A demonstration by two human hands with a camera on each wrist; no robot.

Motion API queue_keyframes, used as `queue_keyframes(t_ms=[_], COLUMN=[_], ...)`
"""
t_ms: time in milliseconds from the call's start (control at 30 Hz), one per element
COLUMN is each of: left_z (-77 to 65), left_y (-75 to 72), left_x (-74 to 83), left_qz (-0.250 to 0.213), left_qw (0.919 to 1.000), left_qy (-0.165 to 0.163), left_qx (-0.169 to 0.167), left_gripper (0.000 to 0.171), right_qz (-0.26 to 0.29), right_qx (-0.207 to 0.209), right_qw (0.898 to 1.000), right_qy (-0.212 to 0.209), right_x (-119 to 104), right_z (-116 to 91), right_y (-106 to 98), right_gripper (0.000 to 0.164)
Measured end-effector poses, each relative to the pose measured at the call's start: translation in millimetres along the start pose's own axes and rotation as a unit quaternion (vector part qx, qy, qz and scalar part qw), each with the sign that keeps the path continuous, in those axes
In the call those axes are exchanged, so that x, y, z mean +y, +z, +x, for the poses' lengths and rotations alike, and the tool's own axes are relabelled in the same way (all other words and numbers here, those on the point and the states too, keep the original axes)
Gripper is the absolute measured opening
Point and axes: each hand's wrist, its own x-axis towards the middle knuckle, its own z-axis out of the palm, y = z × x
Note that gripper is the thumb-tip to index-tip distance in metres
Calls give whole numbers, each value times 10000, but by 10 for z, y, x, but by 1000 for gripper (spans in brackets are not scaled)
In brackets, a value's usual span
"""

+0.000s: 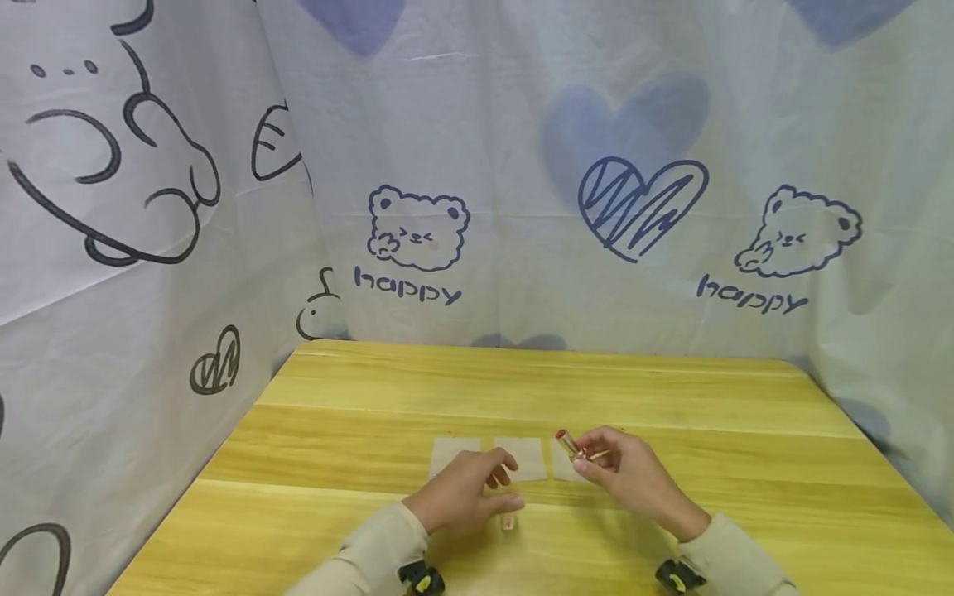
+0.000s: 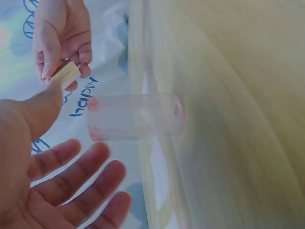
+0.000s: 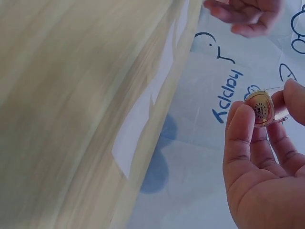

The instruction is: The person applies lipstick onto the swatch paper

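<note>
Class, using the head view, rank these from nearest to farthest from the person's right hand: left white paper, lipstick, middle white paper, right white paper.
From the right hand:
1. Lipstick: held in that hand.
2. Right white paper: partly hidden by it.
3. Middle white paper: between the other papers.
4. Left white paper: leftmost, partly hidden by the left hand.

Wooden table [image 1: 537, 389]; three papers [image 1: 522, 458], one clear tube [image 1: 508, 521].
Yellow, with grain running from side to side; the papers, white and flat, lie in a row with narrow gaps between, the outer two partly hidden; the tube, reddish at both ends, stands upright on the near side of the row.
</note>
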Motion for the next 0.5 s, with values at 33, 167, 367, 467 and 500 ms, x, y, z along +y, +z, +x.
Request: queue_keyframes(t_ms=[33,167,367,467,500], left_z=[9,38,87,112,122], left_y=[1,20,68,95,106], left_x=[8,66,227,321,346], left_qz=[-102,-680,-1840,-2673,-2926], left_qw=[9998,9957,9788,9569,9481], left_qy=[68,158,-242,-628,-744], left_qx=[136,606,869,944,995], left_gripper=[41,34,35,37,37], right_qz=[15,68,-196,-386,-438], right_qx=[9,37,163,242,273], right_qw=[10000,9997,9976,9953,9943], right_qy=[-33,-243,-638,-851,-930], right_x=[-8,-46,-106,-125,-130], right_z=[1,6,-16,-30,-32], right_y=[3,23,84,122,137], right_gripper=[28,27,30,29,29])
